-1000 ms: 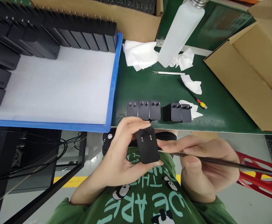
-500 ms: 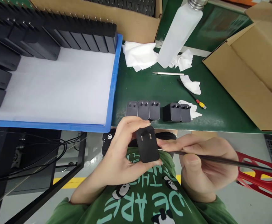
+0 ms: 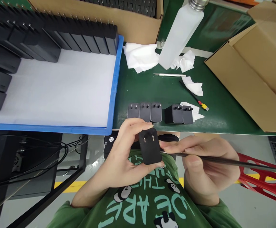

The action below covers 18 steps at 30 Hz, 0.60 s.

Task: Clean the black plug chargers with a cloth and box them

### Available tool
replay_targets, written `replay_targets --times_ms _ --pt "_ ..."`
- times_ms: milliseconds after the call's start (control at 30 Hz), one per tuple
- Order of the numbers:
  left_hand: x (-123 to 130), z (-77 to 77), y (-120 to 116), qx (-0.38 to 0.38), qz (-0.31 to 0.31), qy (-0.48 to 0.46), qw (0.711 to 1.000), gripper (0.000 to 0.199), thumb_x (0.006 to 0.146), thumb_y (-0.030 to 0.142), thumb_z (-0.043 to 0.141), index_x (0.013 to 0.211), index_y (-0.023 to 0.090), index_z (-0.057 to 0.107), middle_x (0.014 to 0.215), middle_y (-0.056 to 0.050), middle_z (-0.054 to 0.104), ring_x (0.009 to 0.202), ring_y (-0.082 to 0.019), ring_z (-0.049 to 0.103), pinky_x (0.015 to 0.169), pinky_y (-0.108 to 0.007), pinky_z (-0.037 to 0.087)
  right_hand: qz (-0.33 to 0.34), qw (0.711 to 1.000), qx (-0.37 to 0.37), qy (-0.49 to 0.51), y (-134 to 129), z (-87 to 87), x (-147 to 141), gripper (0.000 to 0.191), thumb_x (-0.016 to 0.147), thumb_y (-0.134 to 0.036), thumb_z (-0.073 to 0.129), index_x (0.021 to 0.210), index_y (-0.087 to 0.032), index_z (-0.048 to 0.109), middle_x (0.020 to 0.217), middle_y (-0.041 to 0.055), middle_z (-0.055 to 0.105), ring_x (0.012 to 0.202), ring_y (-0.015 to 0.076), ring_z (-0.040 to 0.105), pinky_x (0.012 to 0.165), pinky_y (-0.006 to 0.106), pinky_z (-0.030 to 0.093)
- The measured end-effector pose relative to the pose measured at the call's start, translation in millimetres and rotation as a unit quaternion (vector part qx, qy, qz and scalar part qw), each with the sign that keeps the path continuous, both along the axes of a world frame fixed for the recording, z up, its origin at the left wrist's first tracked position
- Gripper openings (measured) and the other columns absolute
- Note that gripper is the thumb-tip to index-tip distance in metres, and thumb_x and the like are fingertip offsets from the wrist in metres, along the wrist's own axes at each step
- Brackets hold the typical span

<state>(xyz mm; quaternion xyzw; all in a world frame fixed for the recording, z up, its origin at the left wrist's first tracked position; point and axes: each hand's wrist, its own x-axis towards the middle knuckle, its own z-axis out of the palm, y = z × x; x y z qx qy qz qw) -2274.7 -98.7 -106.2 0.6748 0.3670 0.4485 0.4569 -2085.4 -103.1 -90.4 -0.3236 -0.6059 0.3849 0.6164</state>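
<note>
The left hand [image 3: 123,158] grasps a black adapter [image 3: 150,153], fingers curled over its upper edge and thumb pressed along its lower edge. The adapter sits just in front of the shirt, clear of the table edge, its prong face turned up to the camera with two metal prongs near the upper end. The long axis of that face runs roughly top to bottom, the lower end leaning slightly right; its far side is hidden.

The right hand [image 3: 206,167] pinches a thin dark tool [image 3: 223,161] that lies nearly level, its pale tip at the adapter's right edge and its other end running out of view at right. The right fingertip appears to meet the same edge.

Beyond the hands, on the green table [image 3: 142,88], stand a row of three adapters [image 3: 144,113] and a pair of adapters [image 3: 178,114], prongs upward. Left of them is a blue tray [image 3: 117,76]
</note>
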Motion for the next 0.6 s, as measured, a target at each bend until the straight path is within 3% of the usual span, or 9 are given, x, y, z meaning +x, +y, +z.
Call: replay_targets --times_ms 300,467,600 --pt "1.5 -1.8 0.8 -0.012 0.000 -0.006 1.000 0.073 0.077 0.022 0.083 0.139 0.027 0.044 0.125 -0.012 0.046 0.127 -0.029 0.049 0.095 -0.042 0.055 0.032 0.999 -0.019 0.032 -1.9 5.0 2.1 0.028 0.088 -0.005 0.062 0.113 -0.015 0.069 0.100 0.0073 0.078 0.087 0.0236 0.077 0.082 0.048 0.069" --pt "1.6 -1.1 0.8 -0.008 0.002 0.000 1.000 0.073 0.077 0.022 0.083 0.139 0.027 0.044 0.126 -0.012 0.046 0.128 -0.029 0.048 0.094 -0.040 0.055 0.026 0.999 -0.018 0.028 -0.8 1.1 2.5 0.028 0.089 -0.007 0.061 0.114 -0.016 0.069 0.102 0.0074 0.078 0.086 0.0246 0.078 0.078 0.051 0.069" --pt "1.4 -0.7 0.9 -0.010 0.003 0.009 1.000 0.072 0.078 0.024 0.082 0.139 0.028 0.044 0.126 -0.012 0.047 0.127 -0.029 0.048 0.092 -0.040 0.055 0.011 1.000 -0.002 0.006 0.4 3.0 4.2 0.026 0.089 -0.010 0.062 0.113 -0.016 0.068 0.095 0.0081 0.078 0.085 0.0251 0.077 0.075 0.047 0.070"
